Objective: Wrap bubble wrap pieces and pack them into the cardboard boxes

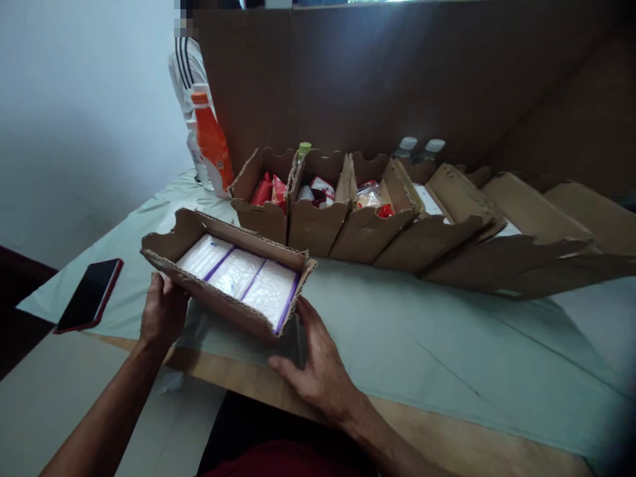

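A small open cardboard box (233,311) sits tilted at the near left of the table, with three white plastic-wrapped packs (233,271) edged in purple inside it. My left hand (163,308) grips the box's near left side; some of its fingers are hidden behind the cardboard. At the box's right end is my right hand (320,368), its fingertips against or just beside the end wall. Its thumb is spread away from the box, below the corner.
Cardboard bins (318,228) stand in a row along the back, several with red and clear packets. A tall cardboard panel (372,79) rises behind them. An orange bottle (213,149) stands back left, near a person's striped sleeve (186,66). A phone (89,295) lies at the left edge.
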Tool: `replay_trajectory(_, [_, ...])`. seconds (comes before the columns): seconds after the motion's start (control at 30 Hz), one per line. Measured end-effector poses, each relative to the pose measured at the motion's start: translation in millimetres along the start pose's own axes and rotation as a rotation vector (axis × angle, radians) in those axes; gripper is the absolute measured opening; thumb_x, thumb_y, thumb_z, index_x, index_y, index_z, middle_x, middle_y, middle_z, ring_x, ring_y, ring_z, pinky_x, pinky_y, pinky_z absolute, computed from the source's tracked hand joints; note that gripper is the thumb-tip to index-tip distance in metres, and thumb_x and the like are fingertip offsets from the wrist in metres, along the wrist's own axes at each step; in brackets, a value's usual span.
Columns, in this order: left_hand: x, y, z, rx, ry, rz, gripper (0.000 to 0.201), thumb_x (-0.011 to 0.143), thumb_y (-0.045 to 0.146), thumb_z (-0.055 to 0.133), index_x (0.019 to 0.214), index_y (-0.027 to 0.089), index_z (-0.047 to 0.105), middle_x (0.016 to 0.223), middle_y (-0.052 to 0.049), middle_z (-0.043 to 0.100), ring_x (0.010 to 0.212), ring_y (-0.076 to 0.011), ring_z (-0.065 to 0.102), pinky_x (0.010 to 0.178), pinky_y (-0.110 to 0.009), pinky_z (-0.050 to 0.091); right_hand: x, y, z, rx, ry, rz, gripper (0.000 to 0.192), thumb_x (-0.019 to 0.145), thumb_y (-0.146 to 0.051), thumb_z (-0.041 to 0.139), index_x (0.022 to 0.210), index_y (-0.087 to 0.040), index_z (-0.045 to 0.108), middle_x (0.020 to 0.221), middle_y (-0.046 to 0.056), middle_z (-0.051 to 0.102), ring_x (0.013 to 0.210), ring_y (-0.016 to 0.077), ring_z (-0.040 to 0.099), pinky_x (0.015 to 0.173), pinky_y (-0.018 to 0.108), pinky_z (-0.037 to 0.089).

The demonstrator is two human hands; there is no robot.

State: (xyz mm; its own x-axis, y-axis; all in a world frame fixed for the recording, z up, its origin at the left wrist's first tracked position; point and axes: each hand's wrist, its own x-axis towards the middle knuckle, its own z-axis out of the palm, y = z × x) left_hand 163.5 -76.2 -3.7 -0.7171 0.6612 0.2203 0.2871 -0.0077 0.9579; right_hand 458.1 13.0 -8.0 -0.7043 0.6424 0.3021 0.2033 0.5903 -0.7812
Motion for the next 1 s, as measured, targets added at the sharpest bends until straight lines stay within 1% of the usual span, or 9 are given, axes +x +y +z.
replay_trajectory(0.1, [-17,0,21.4,-0.204,0.041,-0.075,0.065,0.089,0.078,0.047,0.12,0.025,0.069,0.108,-0.006,0.076,0.12,-0.03,0.065,0.106,-0.045,0.053,3,4,-16,0.037,0.119,0.095,0.088,0.086,-0.052,0.075,0.159,-0.024,0.035,0.159,0.017,0.046,0.145,0.0369,0.047,0.117,0.061,0.042])
replay_trajectory(0.2, [-21,6,58.4,-0.349,0.01,-0.091,0.058,0.089,0.071,0.054,0.119,0.023,0.069,0.119,-0.006,0.073,0.131,-0.0293,0.058,0.117,-0.043,0.043,15,17,-47,0.034,0.248,0.173,0.073,0.085,-0.054,0.074,0.147,-0.024,0.05,0.147,0.015,0.058,0.134,0.0364,0.056,0.111,0.06,0.046])
replay_trajectory(0.3, [-17,15,98.5,-0.439,-0.153,-0.04,0.055,0.093,0.065,0.054,0.127,0.023,0.065,0.134,-0.006,0.067,0.142,-0.0274,0.048,0.124,-0.04,0.032,27,38,-78,0.025,0.326,0.269,0.06,0.081,-0.057,0.072,0.128,-0.021,0.063,0.127,0.014,0.07,0.117,0.0351,0.065,0.102,0.055,0.051])
replay_trajectory(0.4, [-11,19,123.6,-0.343,-0.325,-0.041,0.058,0.088,0.054,0.066,0.136,0.021,0.058,0.141,-0.008,0.063,0.138,-0.0282,0.051,0.12,-0.04,0.037,33,59,-95,0.048,0.372,0.364,0.057,0.076,-0.059,0.071,0.117,-0.018,0.064,0.114,0.014,0.073,0.102,0.0321,0.069,0.093,0.05,0.053])
replay_trajectory(0.5, [-12,14,132.1,-0.22,-0.33,-0.062,0.07,0.079,0.044,0.076,0.14,0.019,0.052,0.138,-0.011,0.064,0.128,-0.0294,0.058,0.11,-0.039,0.044,29,74,-93,0.097,0.392,0.407,0.06,0.077,-0.061,0.069,0.119,-0.019,0.061,0.11,0.013,0.074,0.095,0.0291,0.07,0.085,0.044,0.055])
replay_trajectory(0.6, [-19,5,133.4,-0.132,-0.276,-0.039,0.063,0.082,0.043,0.074,0.136,0.018,0.054,0.131,-0.011,0.066,0.123,-0.0291,0.06,0.105,-0.039,0.046,22,81,-85,0.101,0.378,0.433,0.06,0.076,-0.061,0.07,0.12,-0.02,0.06,0.108,0.012,0.075,0.095,0.0289,0.07,0.082,0.043,0.055])
replay_trajectory(0.7, [-25,-1,133.8,-0.061,-0.263,-0.02,0.056,0.082,0.041,0.072,0.13,0.017,0.057,0.127,-0.011,0.067,0.122,-0.0297,0.06,0.105,-0.04,0.046,18,82,-84,0.069,0.37,0.45,0.055,0.076,-0.059,0.07,0.115,-0.021,0.061,0.103,0.012,0.075,0.091,0.0286,0.069,0.079,0.042,0.056])
replay_trajectory(0.87, [-26,1,138.2,-0.037,-0.379,-0.01,0.057,0.081,0.034,0.07,0.133,0.018,0.058,0.133,-0.012,0.065,0.128,-0.0317,0.058,0.111,-0.045,0.043,15,85,-93,0.02,0.421,0.52,0.051,0.071,-0.059,0.07,0.103,-0.02,0.062,0.093,0.012,0.074,0.086,0.0294,0.069,0.075,0.042,0.055])
replay_trajectory(1.0, [-25,3,144.4,-0.069,-0.457,0.016,0.07,0.08,0.03,0.068,0.147,0.019,0.05,0.143,-0.014,0.061,0.136,-0.0329,0.053,0.117,-0.048,0.04,21,88,-104,-0.006,0.434,0.582,0.056,0.066,-0.063,0.069,0.102,-0.02,0.062,0.096,0.013,0.076,0.091,0.0325,0.071,0.077,0.044,0.056])
